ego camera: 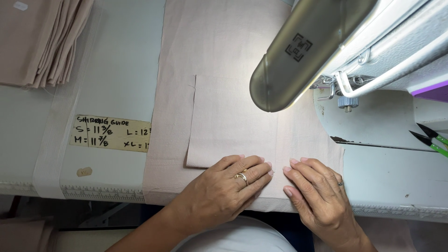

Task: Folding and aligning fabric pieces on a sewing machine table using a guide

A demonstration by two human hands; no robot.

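Nearest the bench's [116,70] front edge, two bare hands lay flat on pale pink woven cloth [224,56]. On the left hand [224,191] the fingers [254,168] were stretched out and held together, pressing down rather than gripping, with one gold ring showing. Beside it, the right hand [317,191] lay the same way, its fingers [303,170] extended and flat with one thin ring; the fingertips of both hands nearly met. Under them a smaller rectangular cloth piece [233,121], same matte fabric, rested on the larger sheet, its near edge beneath the fingers. Left of the cloth, a printed ruler strip [100,192] ran along the front edge, and one yellowed paper label [110,133] was stuck to the pale grey surface. At the right, two green-handled snips [431,137] lay near the sewing machine [364,51], whose smooth rounded metal lamp housing overhung the cloth. At far left sat one stack of folded fabric [42,39].
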